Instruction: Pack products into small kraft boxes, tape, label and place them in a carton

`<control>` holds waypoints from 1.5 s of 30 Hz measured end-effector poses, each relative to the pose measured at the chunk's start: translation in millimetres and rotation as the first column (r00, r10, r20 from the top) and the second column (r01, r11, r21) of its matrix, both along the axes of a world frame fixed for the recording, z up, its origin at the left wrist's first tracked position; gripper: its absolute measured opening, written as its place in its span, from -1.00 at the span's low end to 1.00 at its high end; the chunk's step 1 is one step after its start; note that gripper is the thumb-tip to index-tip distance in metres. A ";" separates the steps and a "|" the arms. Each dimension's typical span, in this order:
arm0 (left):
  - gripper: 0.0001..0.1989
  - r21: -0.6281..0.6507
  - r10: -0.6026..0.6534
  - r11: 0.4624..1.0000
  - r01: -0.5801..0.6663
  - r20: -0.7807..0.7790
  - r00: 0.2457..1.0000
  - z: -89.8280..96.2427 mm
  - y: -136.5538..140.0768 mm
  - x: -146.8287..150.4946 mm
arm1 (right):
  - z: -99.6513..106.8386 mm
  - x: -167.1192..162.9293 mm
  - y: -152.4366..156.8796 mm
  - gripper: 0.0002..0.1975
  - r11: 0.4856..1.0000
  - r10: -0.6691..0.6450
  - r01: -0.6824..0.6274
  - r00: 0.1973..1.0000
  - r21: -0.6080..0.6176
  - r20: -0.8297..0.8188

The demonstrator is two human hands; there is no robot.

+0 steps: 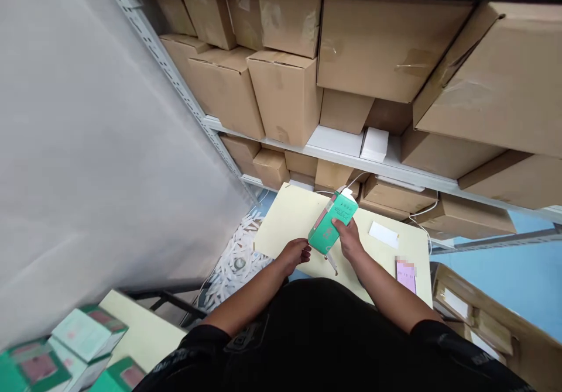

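Observation:
A green carton (332, 222) with printing on its face and a pinkish side panel is held tilted above the cream table (274, 228). White flap-like pieces stick up at its far end. My right hand (350, 240) grips the carton from the right, thumb across the printed face. At its near left corner is my left hand (295, 256), with the fingers curled closed; what they hold, if anything, is hidden. A thin whitish strip (332, 263) shows just below the carton, between my hands.
On the table lie a white card (383, 234) and a purple phone-like item (406, 276). Paper strips (235, 263) cover the floor at left. Shelves (338, 141) of cardboard boxes rise ahead. Green-and-white cartons (88, 333) sit lower left; an open box (527, 322) stands lower right.

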State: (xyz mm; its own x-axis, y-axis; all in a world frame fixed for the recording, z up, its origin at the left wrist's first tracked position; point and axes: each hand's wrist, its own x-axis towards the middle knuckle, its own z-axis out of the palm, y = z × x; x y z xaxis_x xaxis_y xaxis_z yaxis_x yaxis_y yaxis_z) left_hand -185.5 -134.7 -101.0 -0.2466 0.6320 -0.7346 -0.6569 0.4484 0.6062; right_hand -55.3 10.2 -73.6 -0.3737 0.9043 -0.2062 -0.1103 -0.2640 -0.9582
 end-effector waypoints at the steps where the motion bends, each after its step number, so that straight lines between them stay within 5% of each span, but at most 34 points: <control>1: -0.81 0.006 -0.027 1.000 0.026 0.043 0.999 -3.0 3.5 -8.6 | 1.2 -6.2 -4.7 -0.53 0.999 -0.013 0.013 1.000 0.030 0.024; 9: -0.67 0.322 -0.225 0.942 0.092 0.406 0.886 -12.3 8.8 -54.7 | 19.9 -32.9 -45.1 -0.42 0.974 -0.089 0.067 0.992 0.216 0.092; 15: -0.59 0.417 -0.377 0.890 0.187 0.438 0.816 -9.9 7.8 -61.7 | 23.5 -27.6 -42.4 -0.51 0.973 -0.206 0.203 0.978 0.110 0.019; 19: -0.54 0.331 -0.394 0.893 0.305 0.248 0.885 -6.2 8.4 -46.6 | 2.1 -18.8 -29.8 -0.59 0.953 -0.288 0.286 0.957 -0.102 -0.012; 23: -0.46 0.155 -0.241 0.955 0.254 -0.098 0.966 -6.1 9.5 -24.1 | -26.5 -14.4 -28.3 -0.62 0.905 -0.303 0.266 0.951 -0.333 -0.062; 28: -0.46 0.099 -0.204 0.957 0.273 -0.440 0.875 -3.7 5.2 -18.9 | -48.1 -15.4 -34.2 -0.59 0.830 -0.305 0.219 0.948 -0.513 -0.089; 34: -0.44 0.257 -0.079 0.947 0.193 -0.397 0.915 -15.6 -3.4 -17.6 | -39.6 -9.5 -33.0 -0.58 0.854 -0.298 0.189 0.942 -0.485 -0.157; 37: -0.42 0.316 -0.021 0.937 0.153 -0.384 0.923 -22.4 -7.4 -15.4 | -32.1 -4.1 -21.4 -0.64 0.827 -0.355 0.242 0.925 -0.508 -0.137; 43: -0.47 0.399 0.151 0.906 0.143 -0.620 0.770 8.2 -11.5 -32.2 | -34.6 -2.2 -10.6 -0.74 0.723 -0.320 0.180 0.943 -0.667 -0.093; 45: -0.43 0.388 0.141 0.892 0.232 -0.727 0.672 30.6 -10.8 -41.2 | -40.5 -3.0 -13.7 -0.68 0.783 -0.258 0.162 0.963 -0.601 -0.077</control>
